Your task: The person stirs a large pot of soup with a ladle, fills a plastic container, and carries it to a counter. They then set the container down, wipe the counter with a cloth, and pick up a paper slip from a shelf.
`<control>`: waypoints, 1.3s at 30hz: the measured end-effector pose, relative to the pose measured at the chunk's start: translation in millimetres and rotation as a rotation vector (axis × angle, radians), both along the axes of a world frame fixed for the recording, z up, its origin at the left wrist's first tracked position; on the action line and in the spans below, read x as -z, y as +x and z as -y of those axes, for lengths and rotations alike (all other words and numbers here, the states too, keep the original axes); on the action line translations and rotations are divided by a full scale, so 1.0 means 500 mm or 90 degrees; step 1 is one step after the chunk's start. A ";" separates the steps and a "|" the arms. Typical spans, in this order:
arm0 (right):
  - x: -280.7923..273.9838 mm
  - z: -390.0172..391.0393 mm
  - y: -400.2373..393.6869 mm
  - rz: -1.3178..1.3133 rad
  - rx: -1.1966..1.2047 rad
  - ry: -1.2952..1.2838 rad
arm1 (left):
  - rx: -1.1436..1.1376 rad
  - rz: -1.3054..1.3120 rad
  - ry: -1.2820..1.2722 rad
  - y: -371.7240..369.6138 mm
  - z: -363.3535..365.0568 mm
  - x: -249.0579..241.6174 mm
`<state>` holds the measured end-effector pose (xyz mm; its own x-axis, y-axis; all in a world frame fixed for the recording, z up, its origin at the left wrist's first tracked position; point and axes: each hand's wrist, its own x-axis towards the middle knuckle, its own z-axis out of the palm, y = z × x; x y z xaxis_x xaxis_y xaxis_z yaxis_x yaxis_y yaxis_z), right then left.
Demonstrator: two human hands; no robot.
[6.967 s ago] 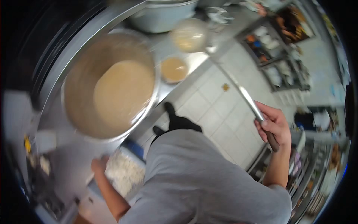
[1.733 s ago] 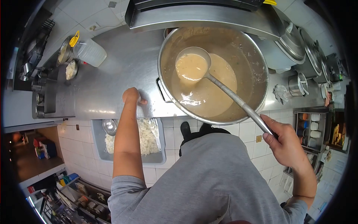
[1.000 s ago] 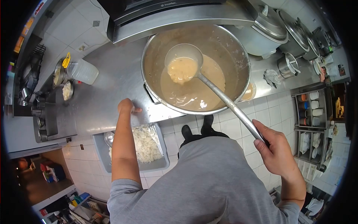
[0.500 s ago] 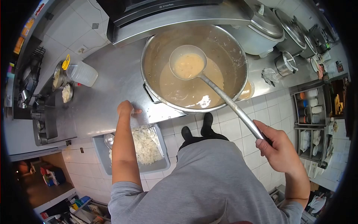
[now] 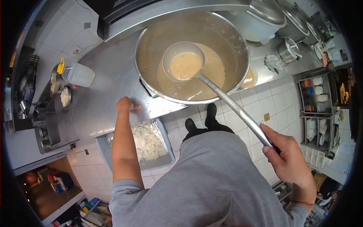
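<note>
A long metal ladle (image 5: 234, 107) is gripped near its handle end by my right hand (image 5: 281, 153). Its bowl, full of pale tan soup (image 5: 185, 66), hangs over the large steel pot (image 5: 245, 56), which holds more of the same liquid. My left hand (image 5: 127, 104) rests on the steel counter (image 5: 102, 109), left of the pot's side handle, thumb stretched out and the other fingers partly hidden. Below my left forearm, a grey tub (image 5: 169, 142) holds chopped white pieces (image 5: 149, 142) and part of a metal bowl.
A plastic jug (image 5: 79, 75) with a yellow top and bowls of pale food (image 5: 65, 96) stand at the left. Lidded pots (image 5: 251, 26), a crumpled cloth (image 5: 273, 63) and a small steel pot (image 5: 288, 51) are at the right. Racks (image 5: 315, 113) stand beyond the tiled floor.
The view has shifted a little, with the pot higher and further left in it. The ladle is still held over the pot, and my left hand stays on the counter.
</note>
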<state>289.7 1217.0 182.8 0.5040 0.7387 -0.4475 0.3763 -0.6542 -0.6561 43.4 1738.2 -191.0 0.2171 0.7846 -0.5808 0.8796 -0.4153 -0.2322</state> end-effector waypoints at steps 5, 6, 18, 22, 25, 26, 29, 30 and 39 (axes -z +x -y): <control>-0.055 -0.007 -0.002 0.060 -0.108 -0.029 | 0.244 0.048 0.061 -0.096 -0.035 0.096; -0.066 -0.008 0.000 0.042 -0.120 -0.030 | 0.233 0.134 -0.053 -0.113 -0.069 0.136; -0.096 0.003 -0.042 0.090 -0.184 -0.154 | 0.117 0.070 0.049 -0.037 -0.021 0.064; -0.095 0.005 -0.048 0.108 -0.172 -0.171 | 0.127 0.026 0.037 -0.049 -0.030 0.059; -0.076 0.024 -0.061 0.166 -0.170 -0.164 | 0.240 0.045 0.015 -0.077 -0.087 0.153; -0.071 0.024 -0.064 0.185 -0.199 -0.155 | 0.285 0.048 0.063 -0.073 -0.078 0.146; -0.068 0.033 -0.070 0.218 -0.225 -0.129 | 0.182 -0.031 -0.018 -0.013 -0.022 0.043; -0.067 0.035 -0.071 0.226 -0.243 -0.108 | 0.192 -0.025 -0.012 0.000 -0.005 0.027; -0.073 0.031 -0.083 0.215 -0.182 -0.117 | 0.406 -0.059 -0.042 -0.101 -0.095 0.159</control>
<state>248.1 1201.6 219.1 0.4317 0.7929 -0.4300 0.7300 -0.5871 -0.3498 -7.4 1785.6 -270.4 0.5751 0.4805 -0.6621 0.4330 -0.8655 -0.2521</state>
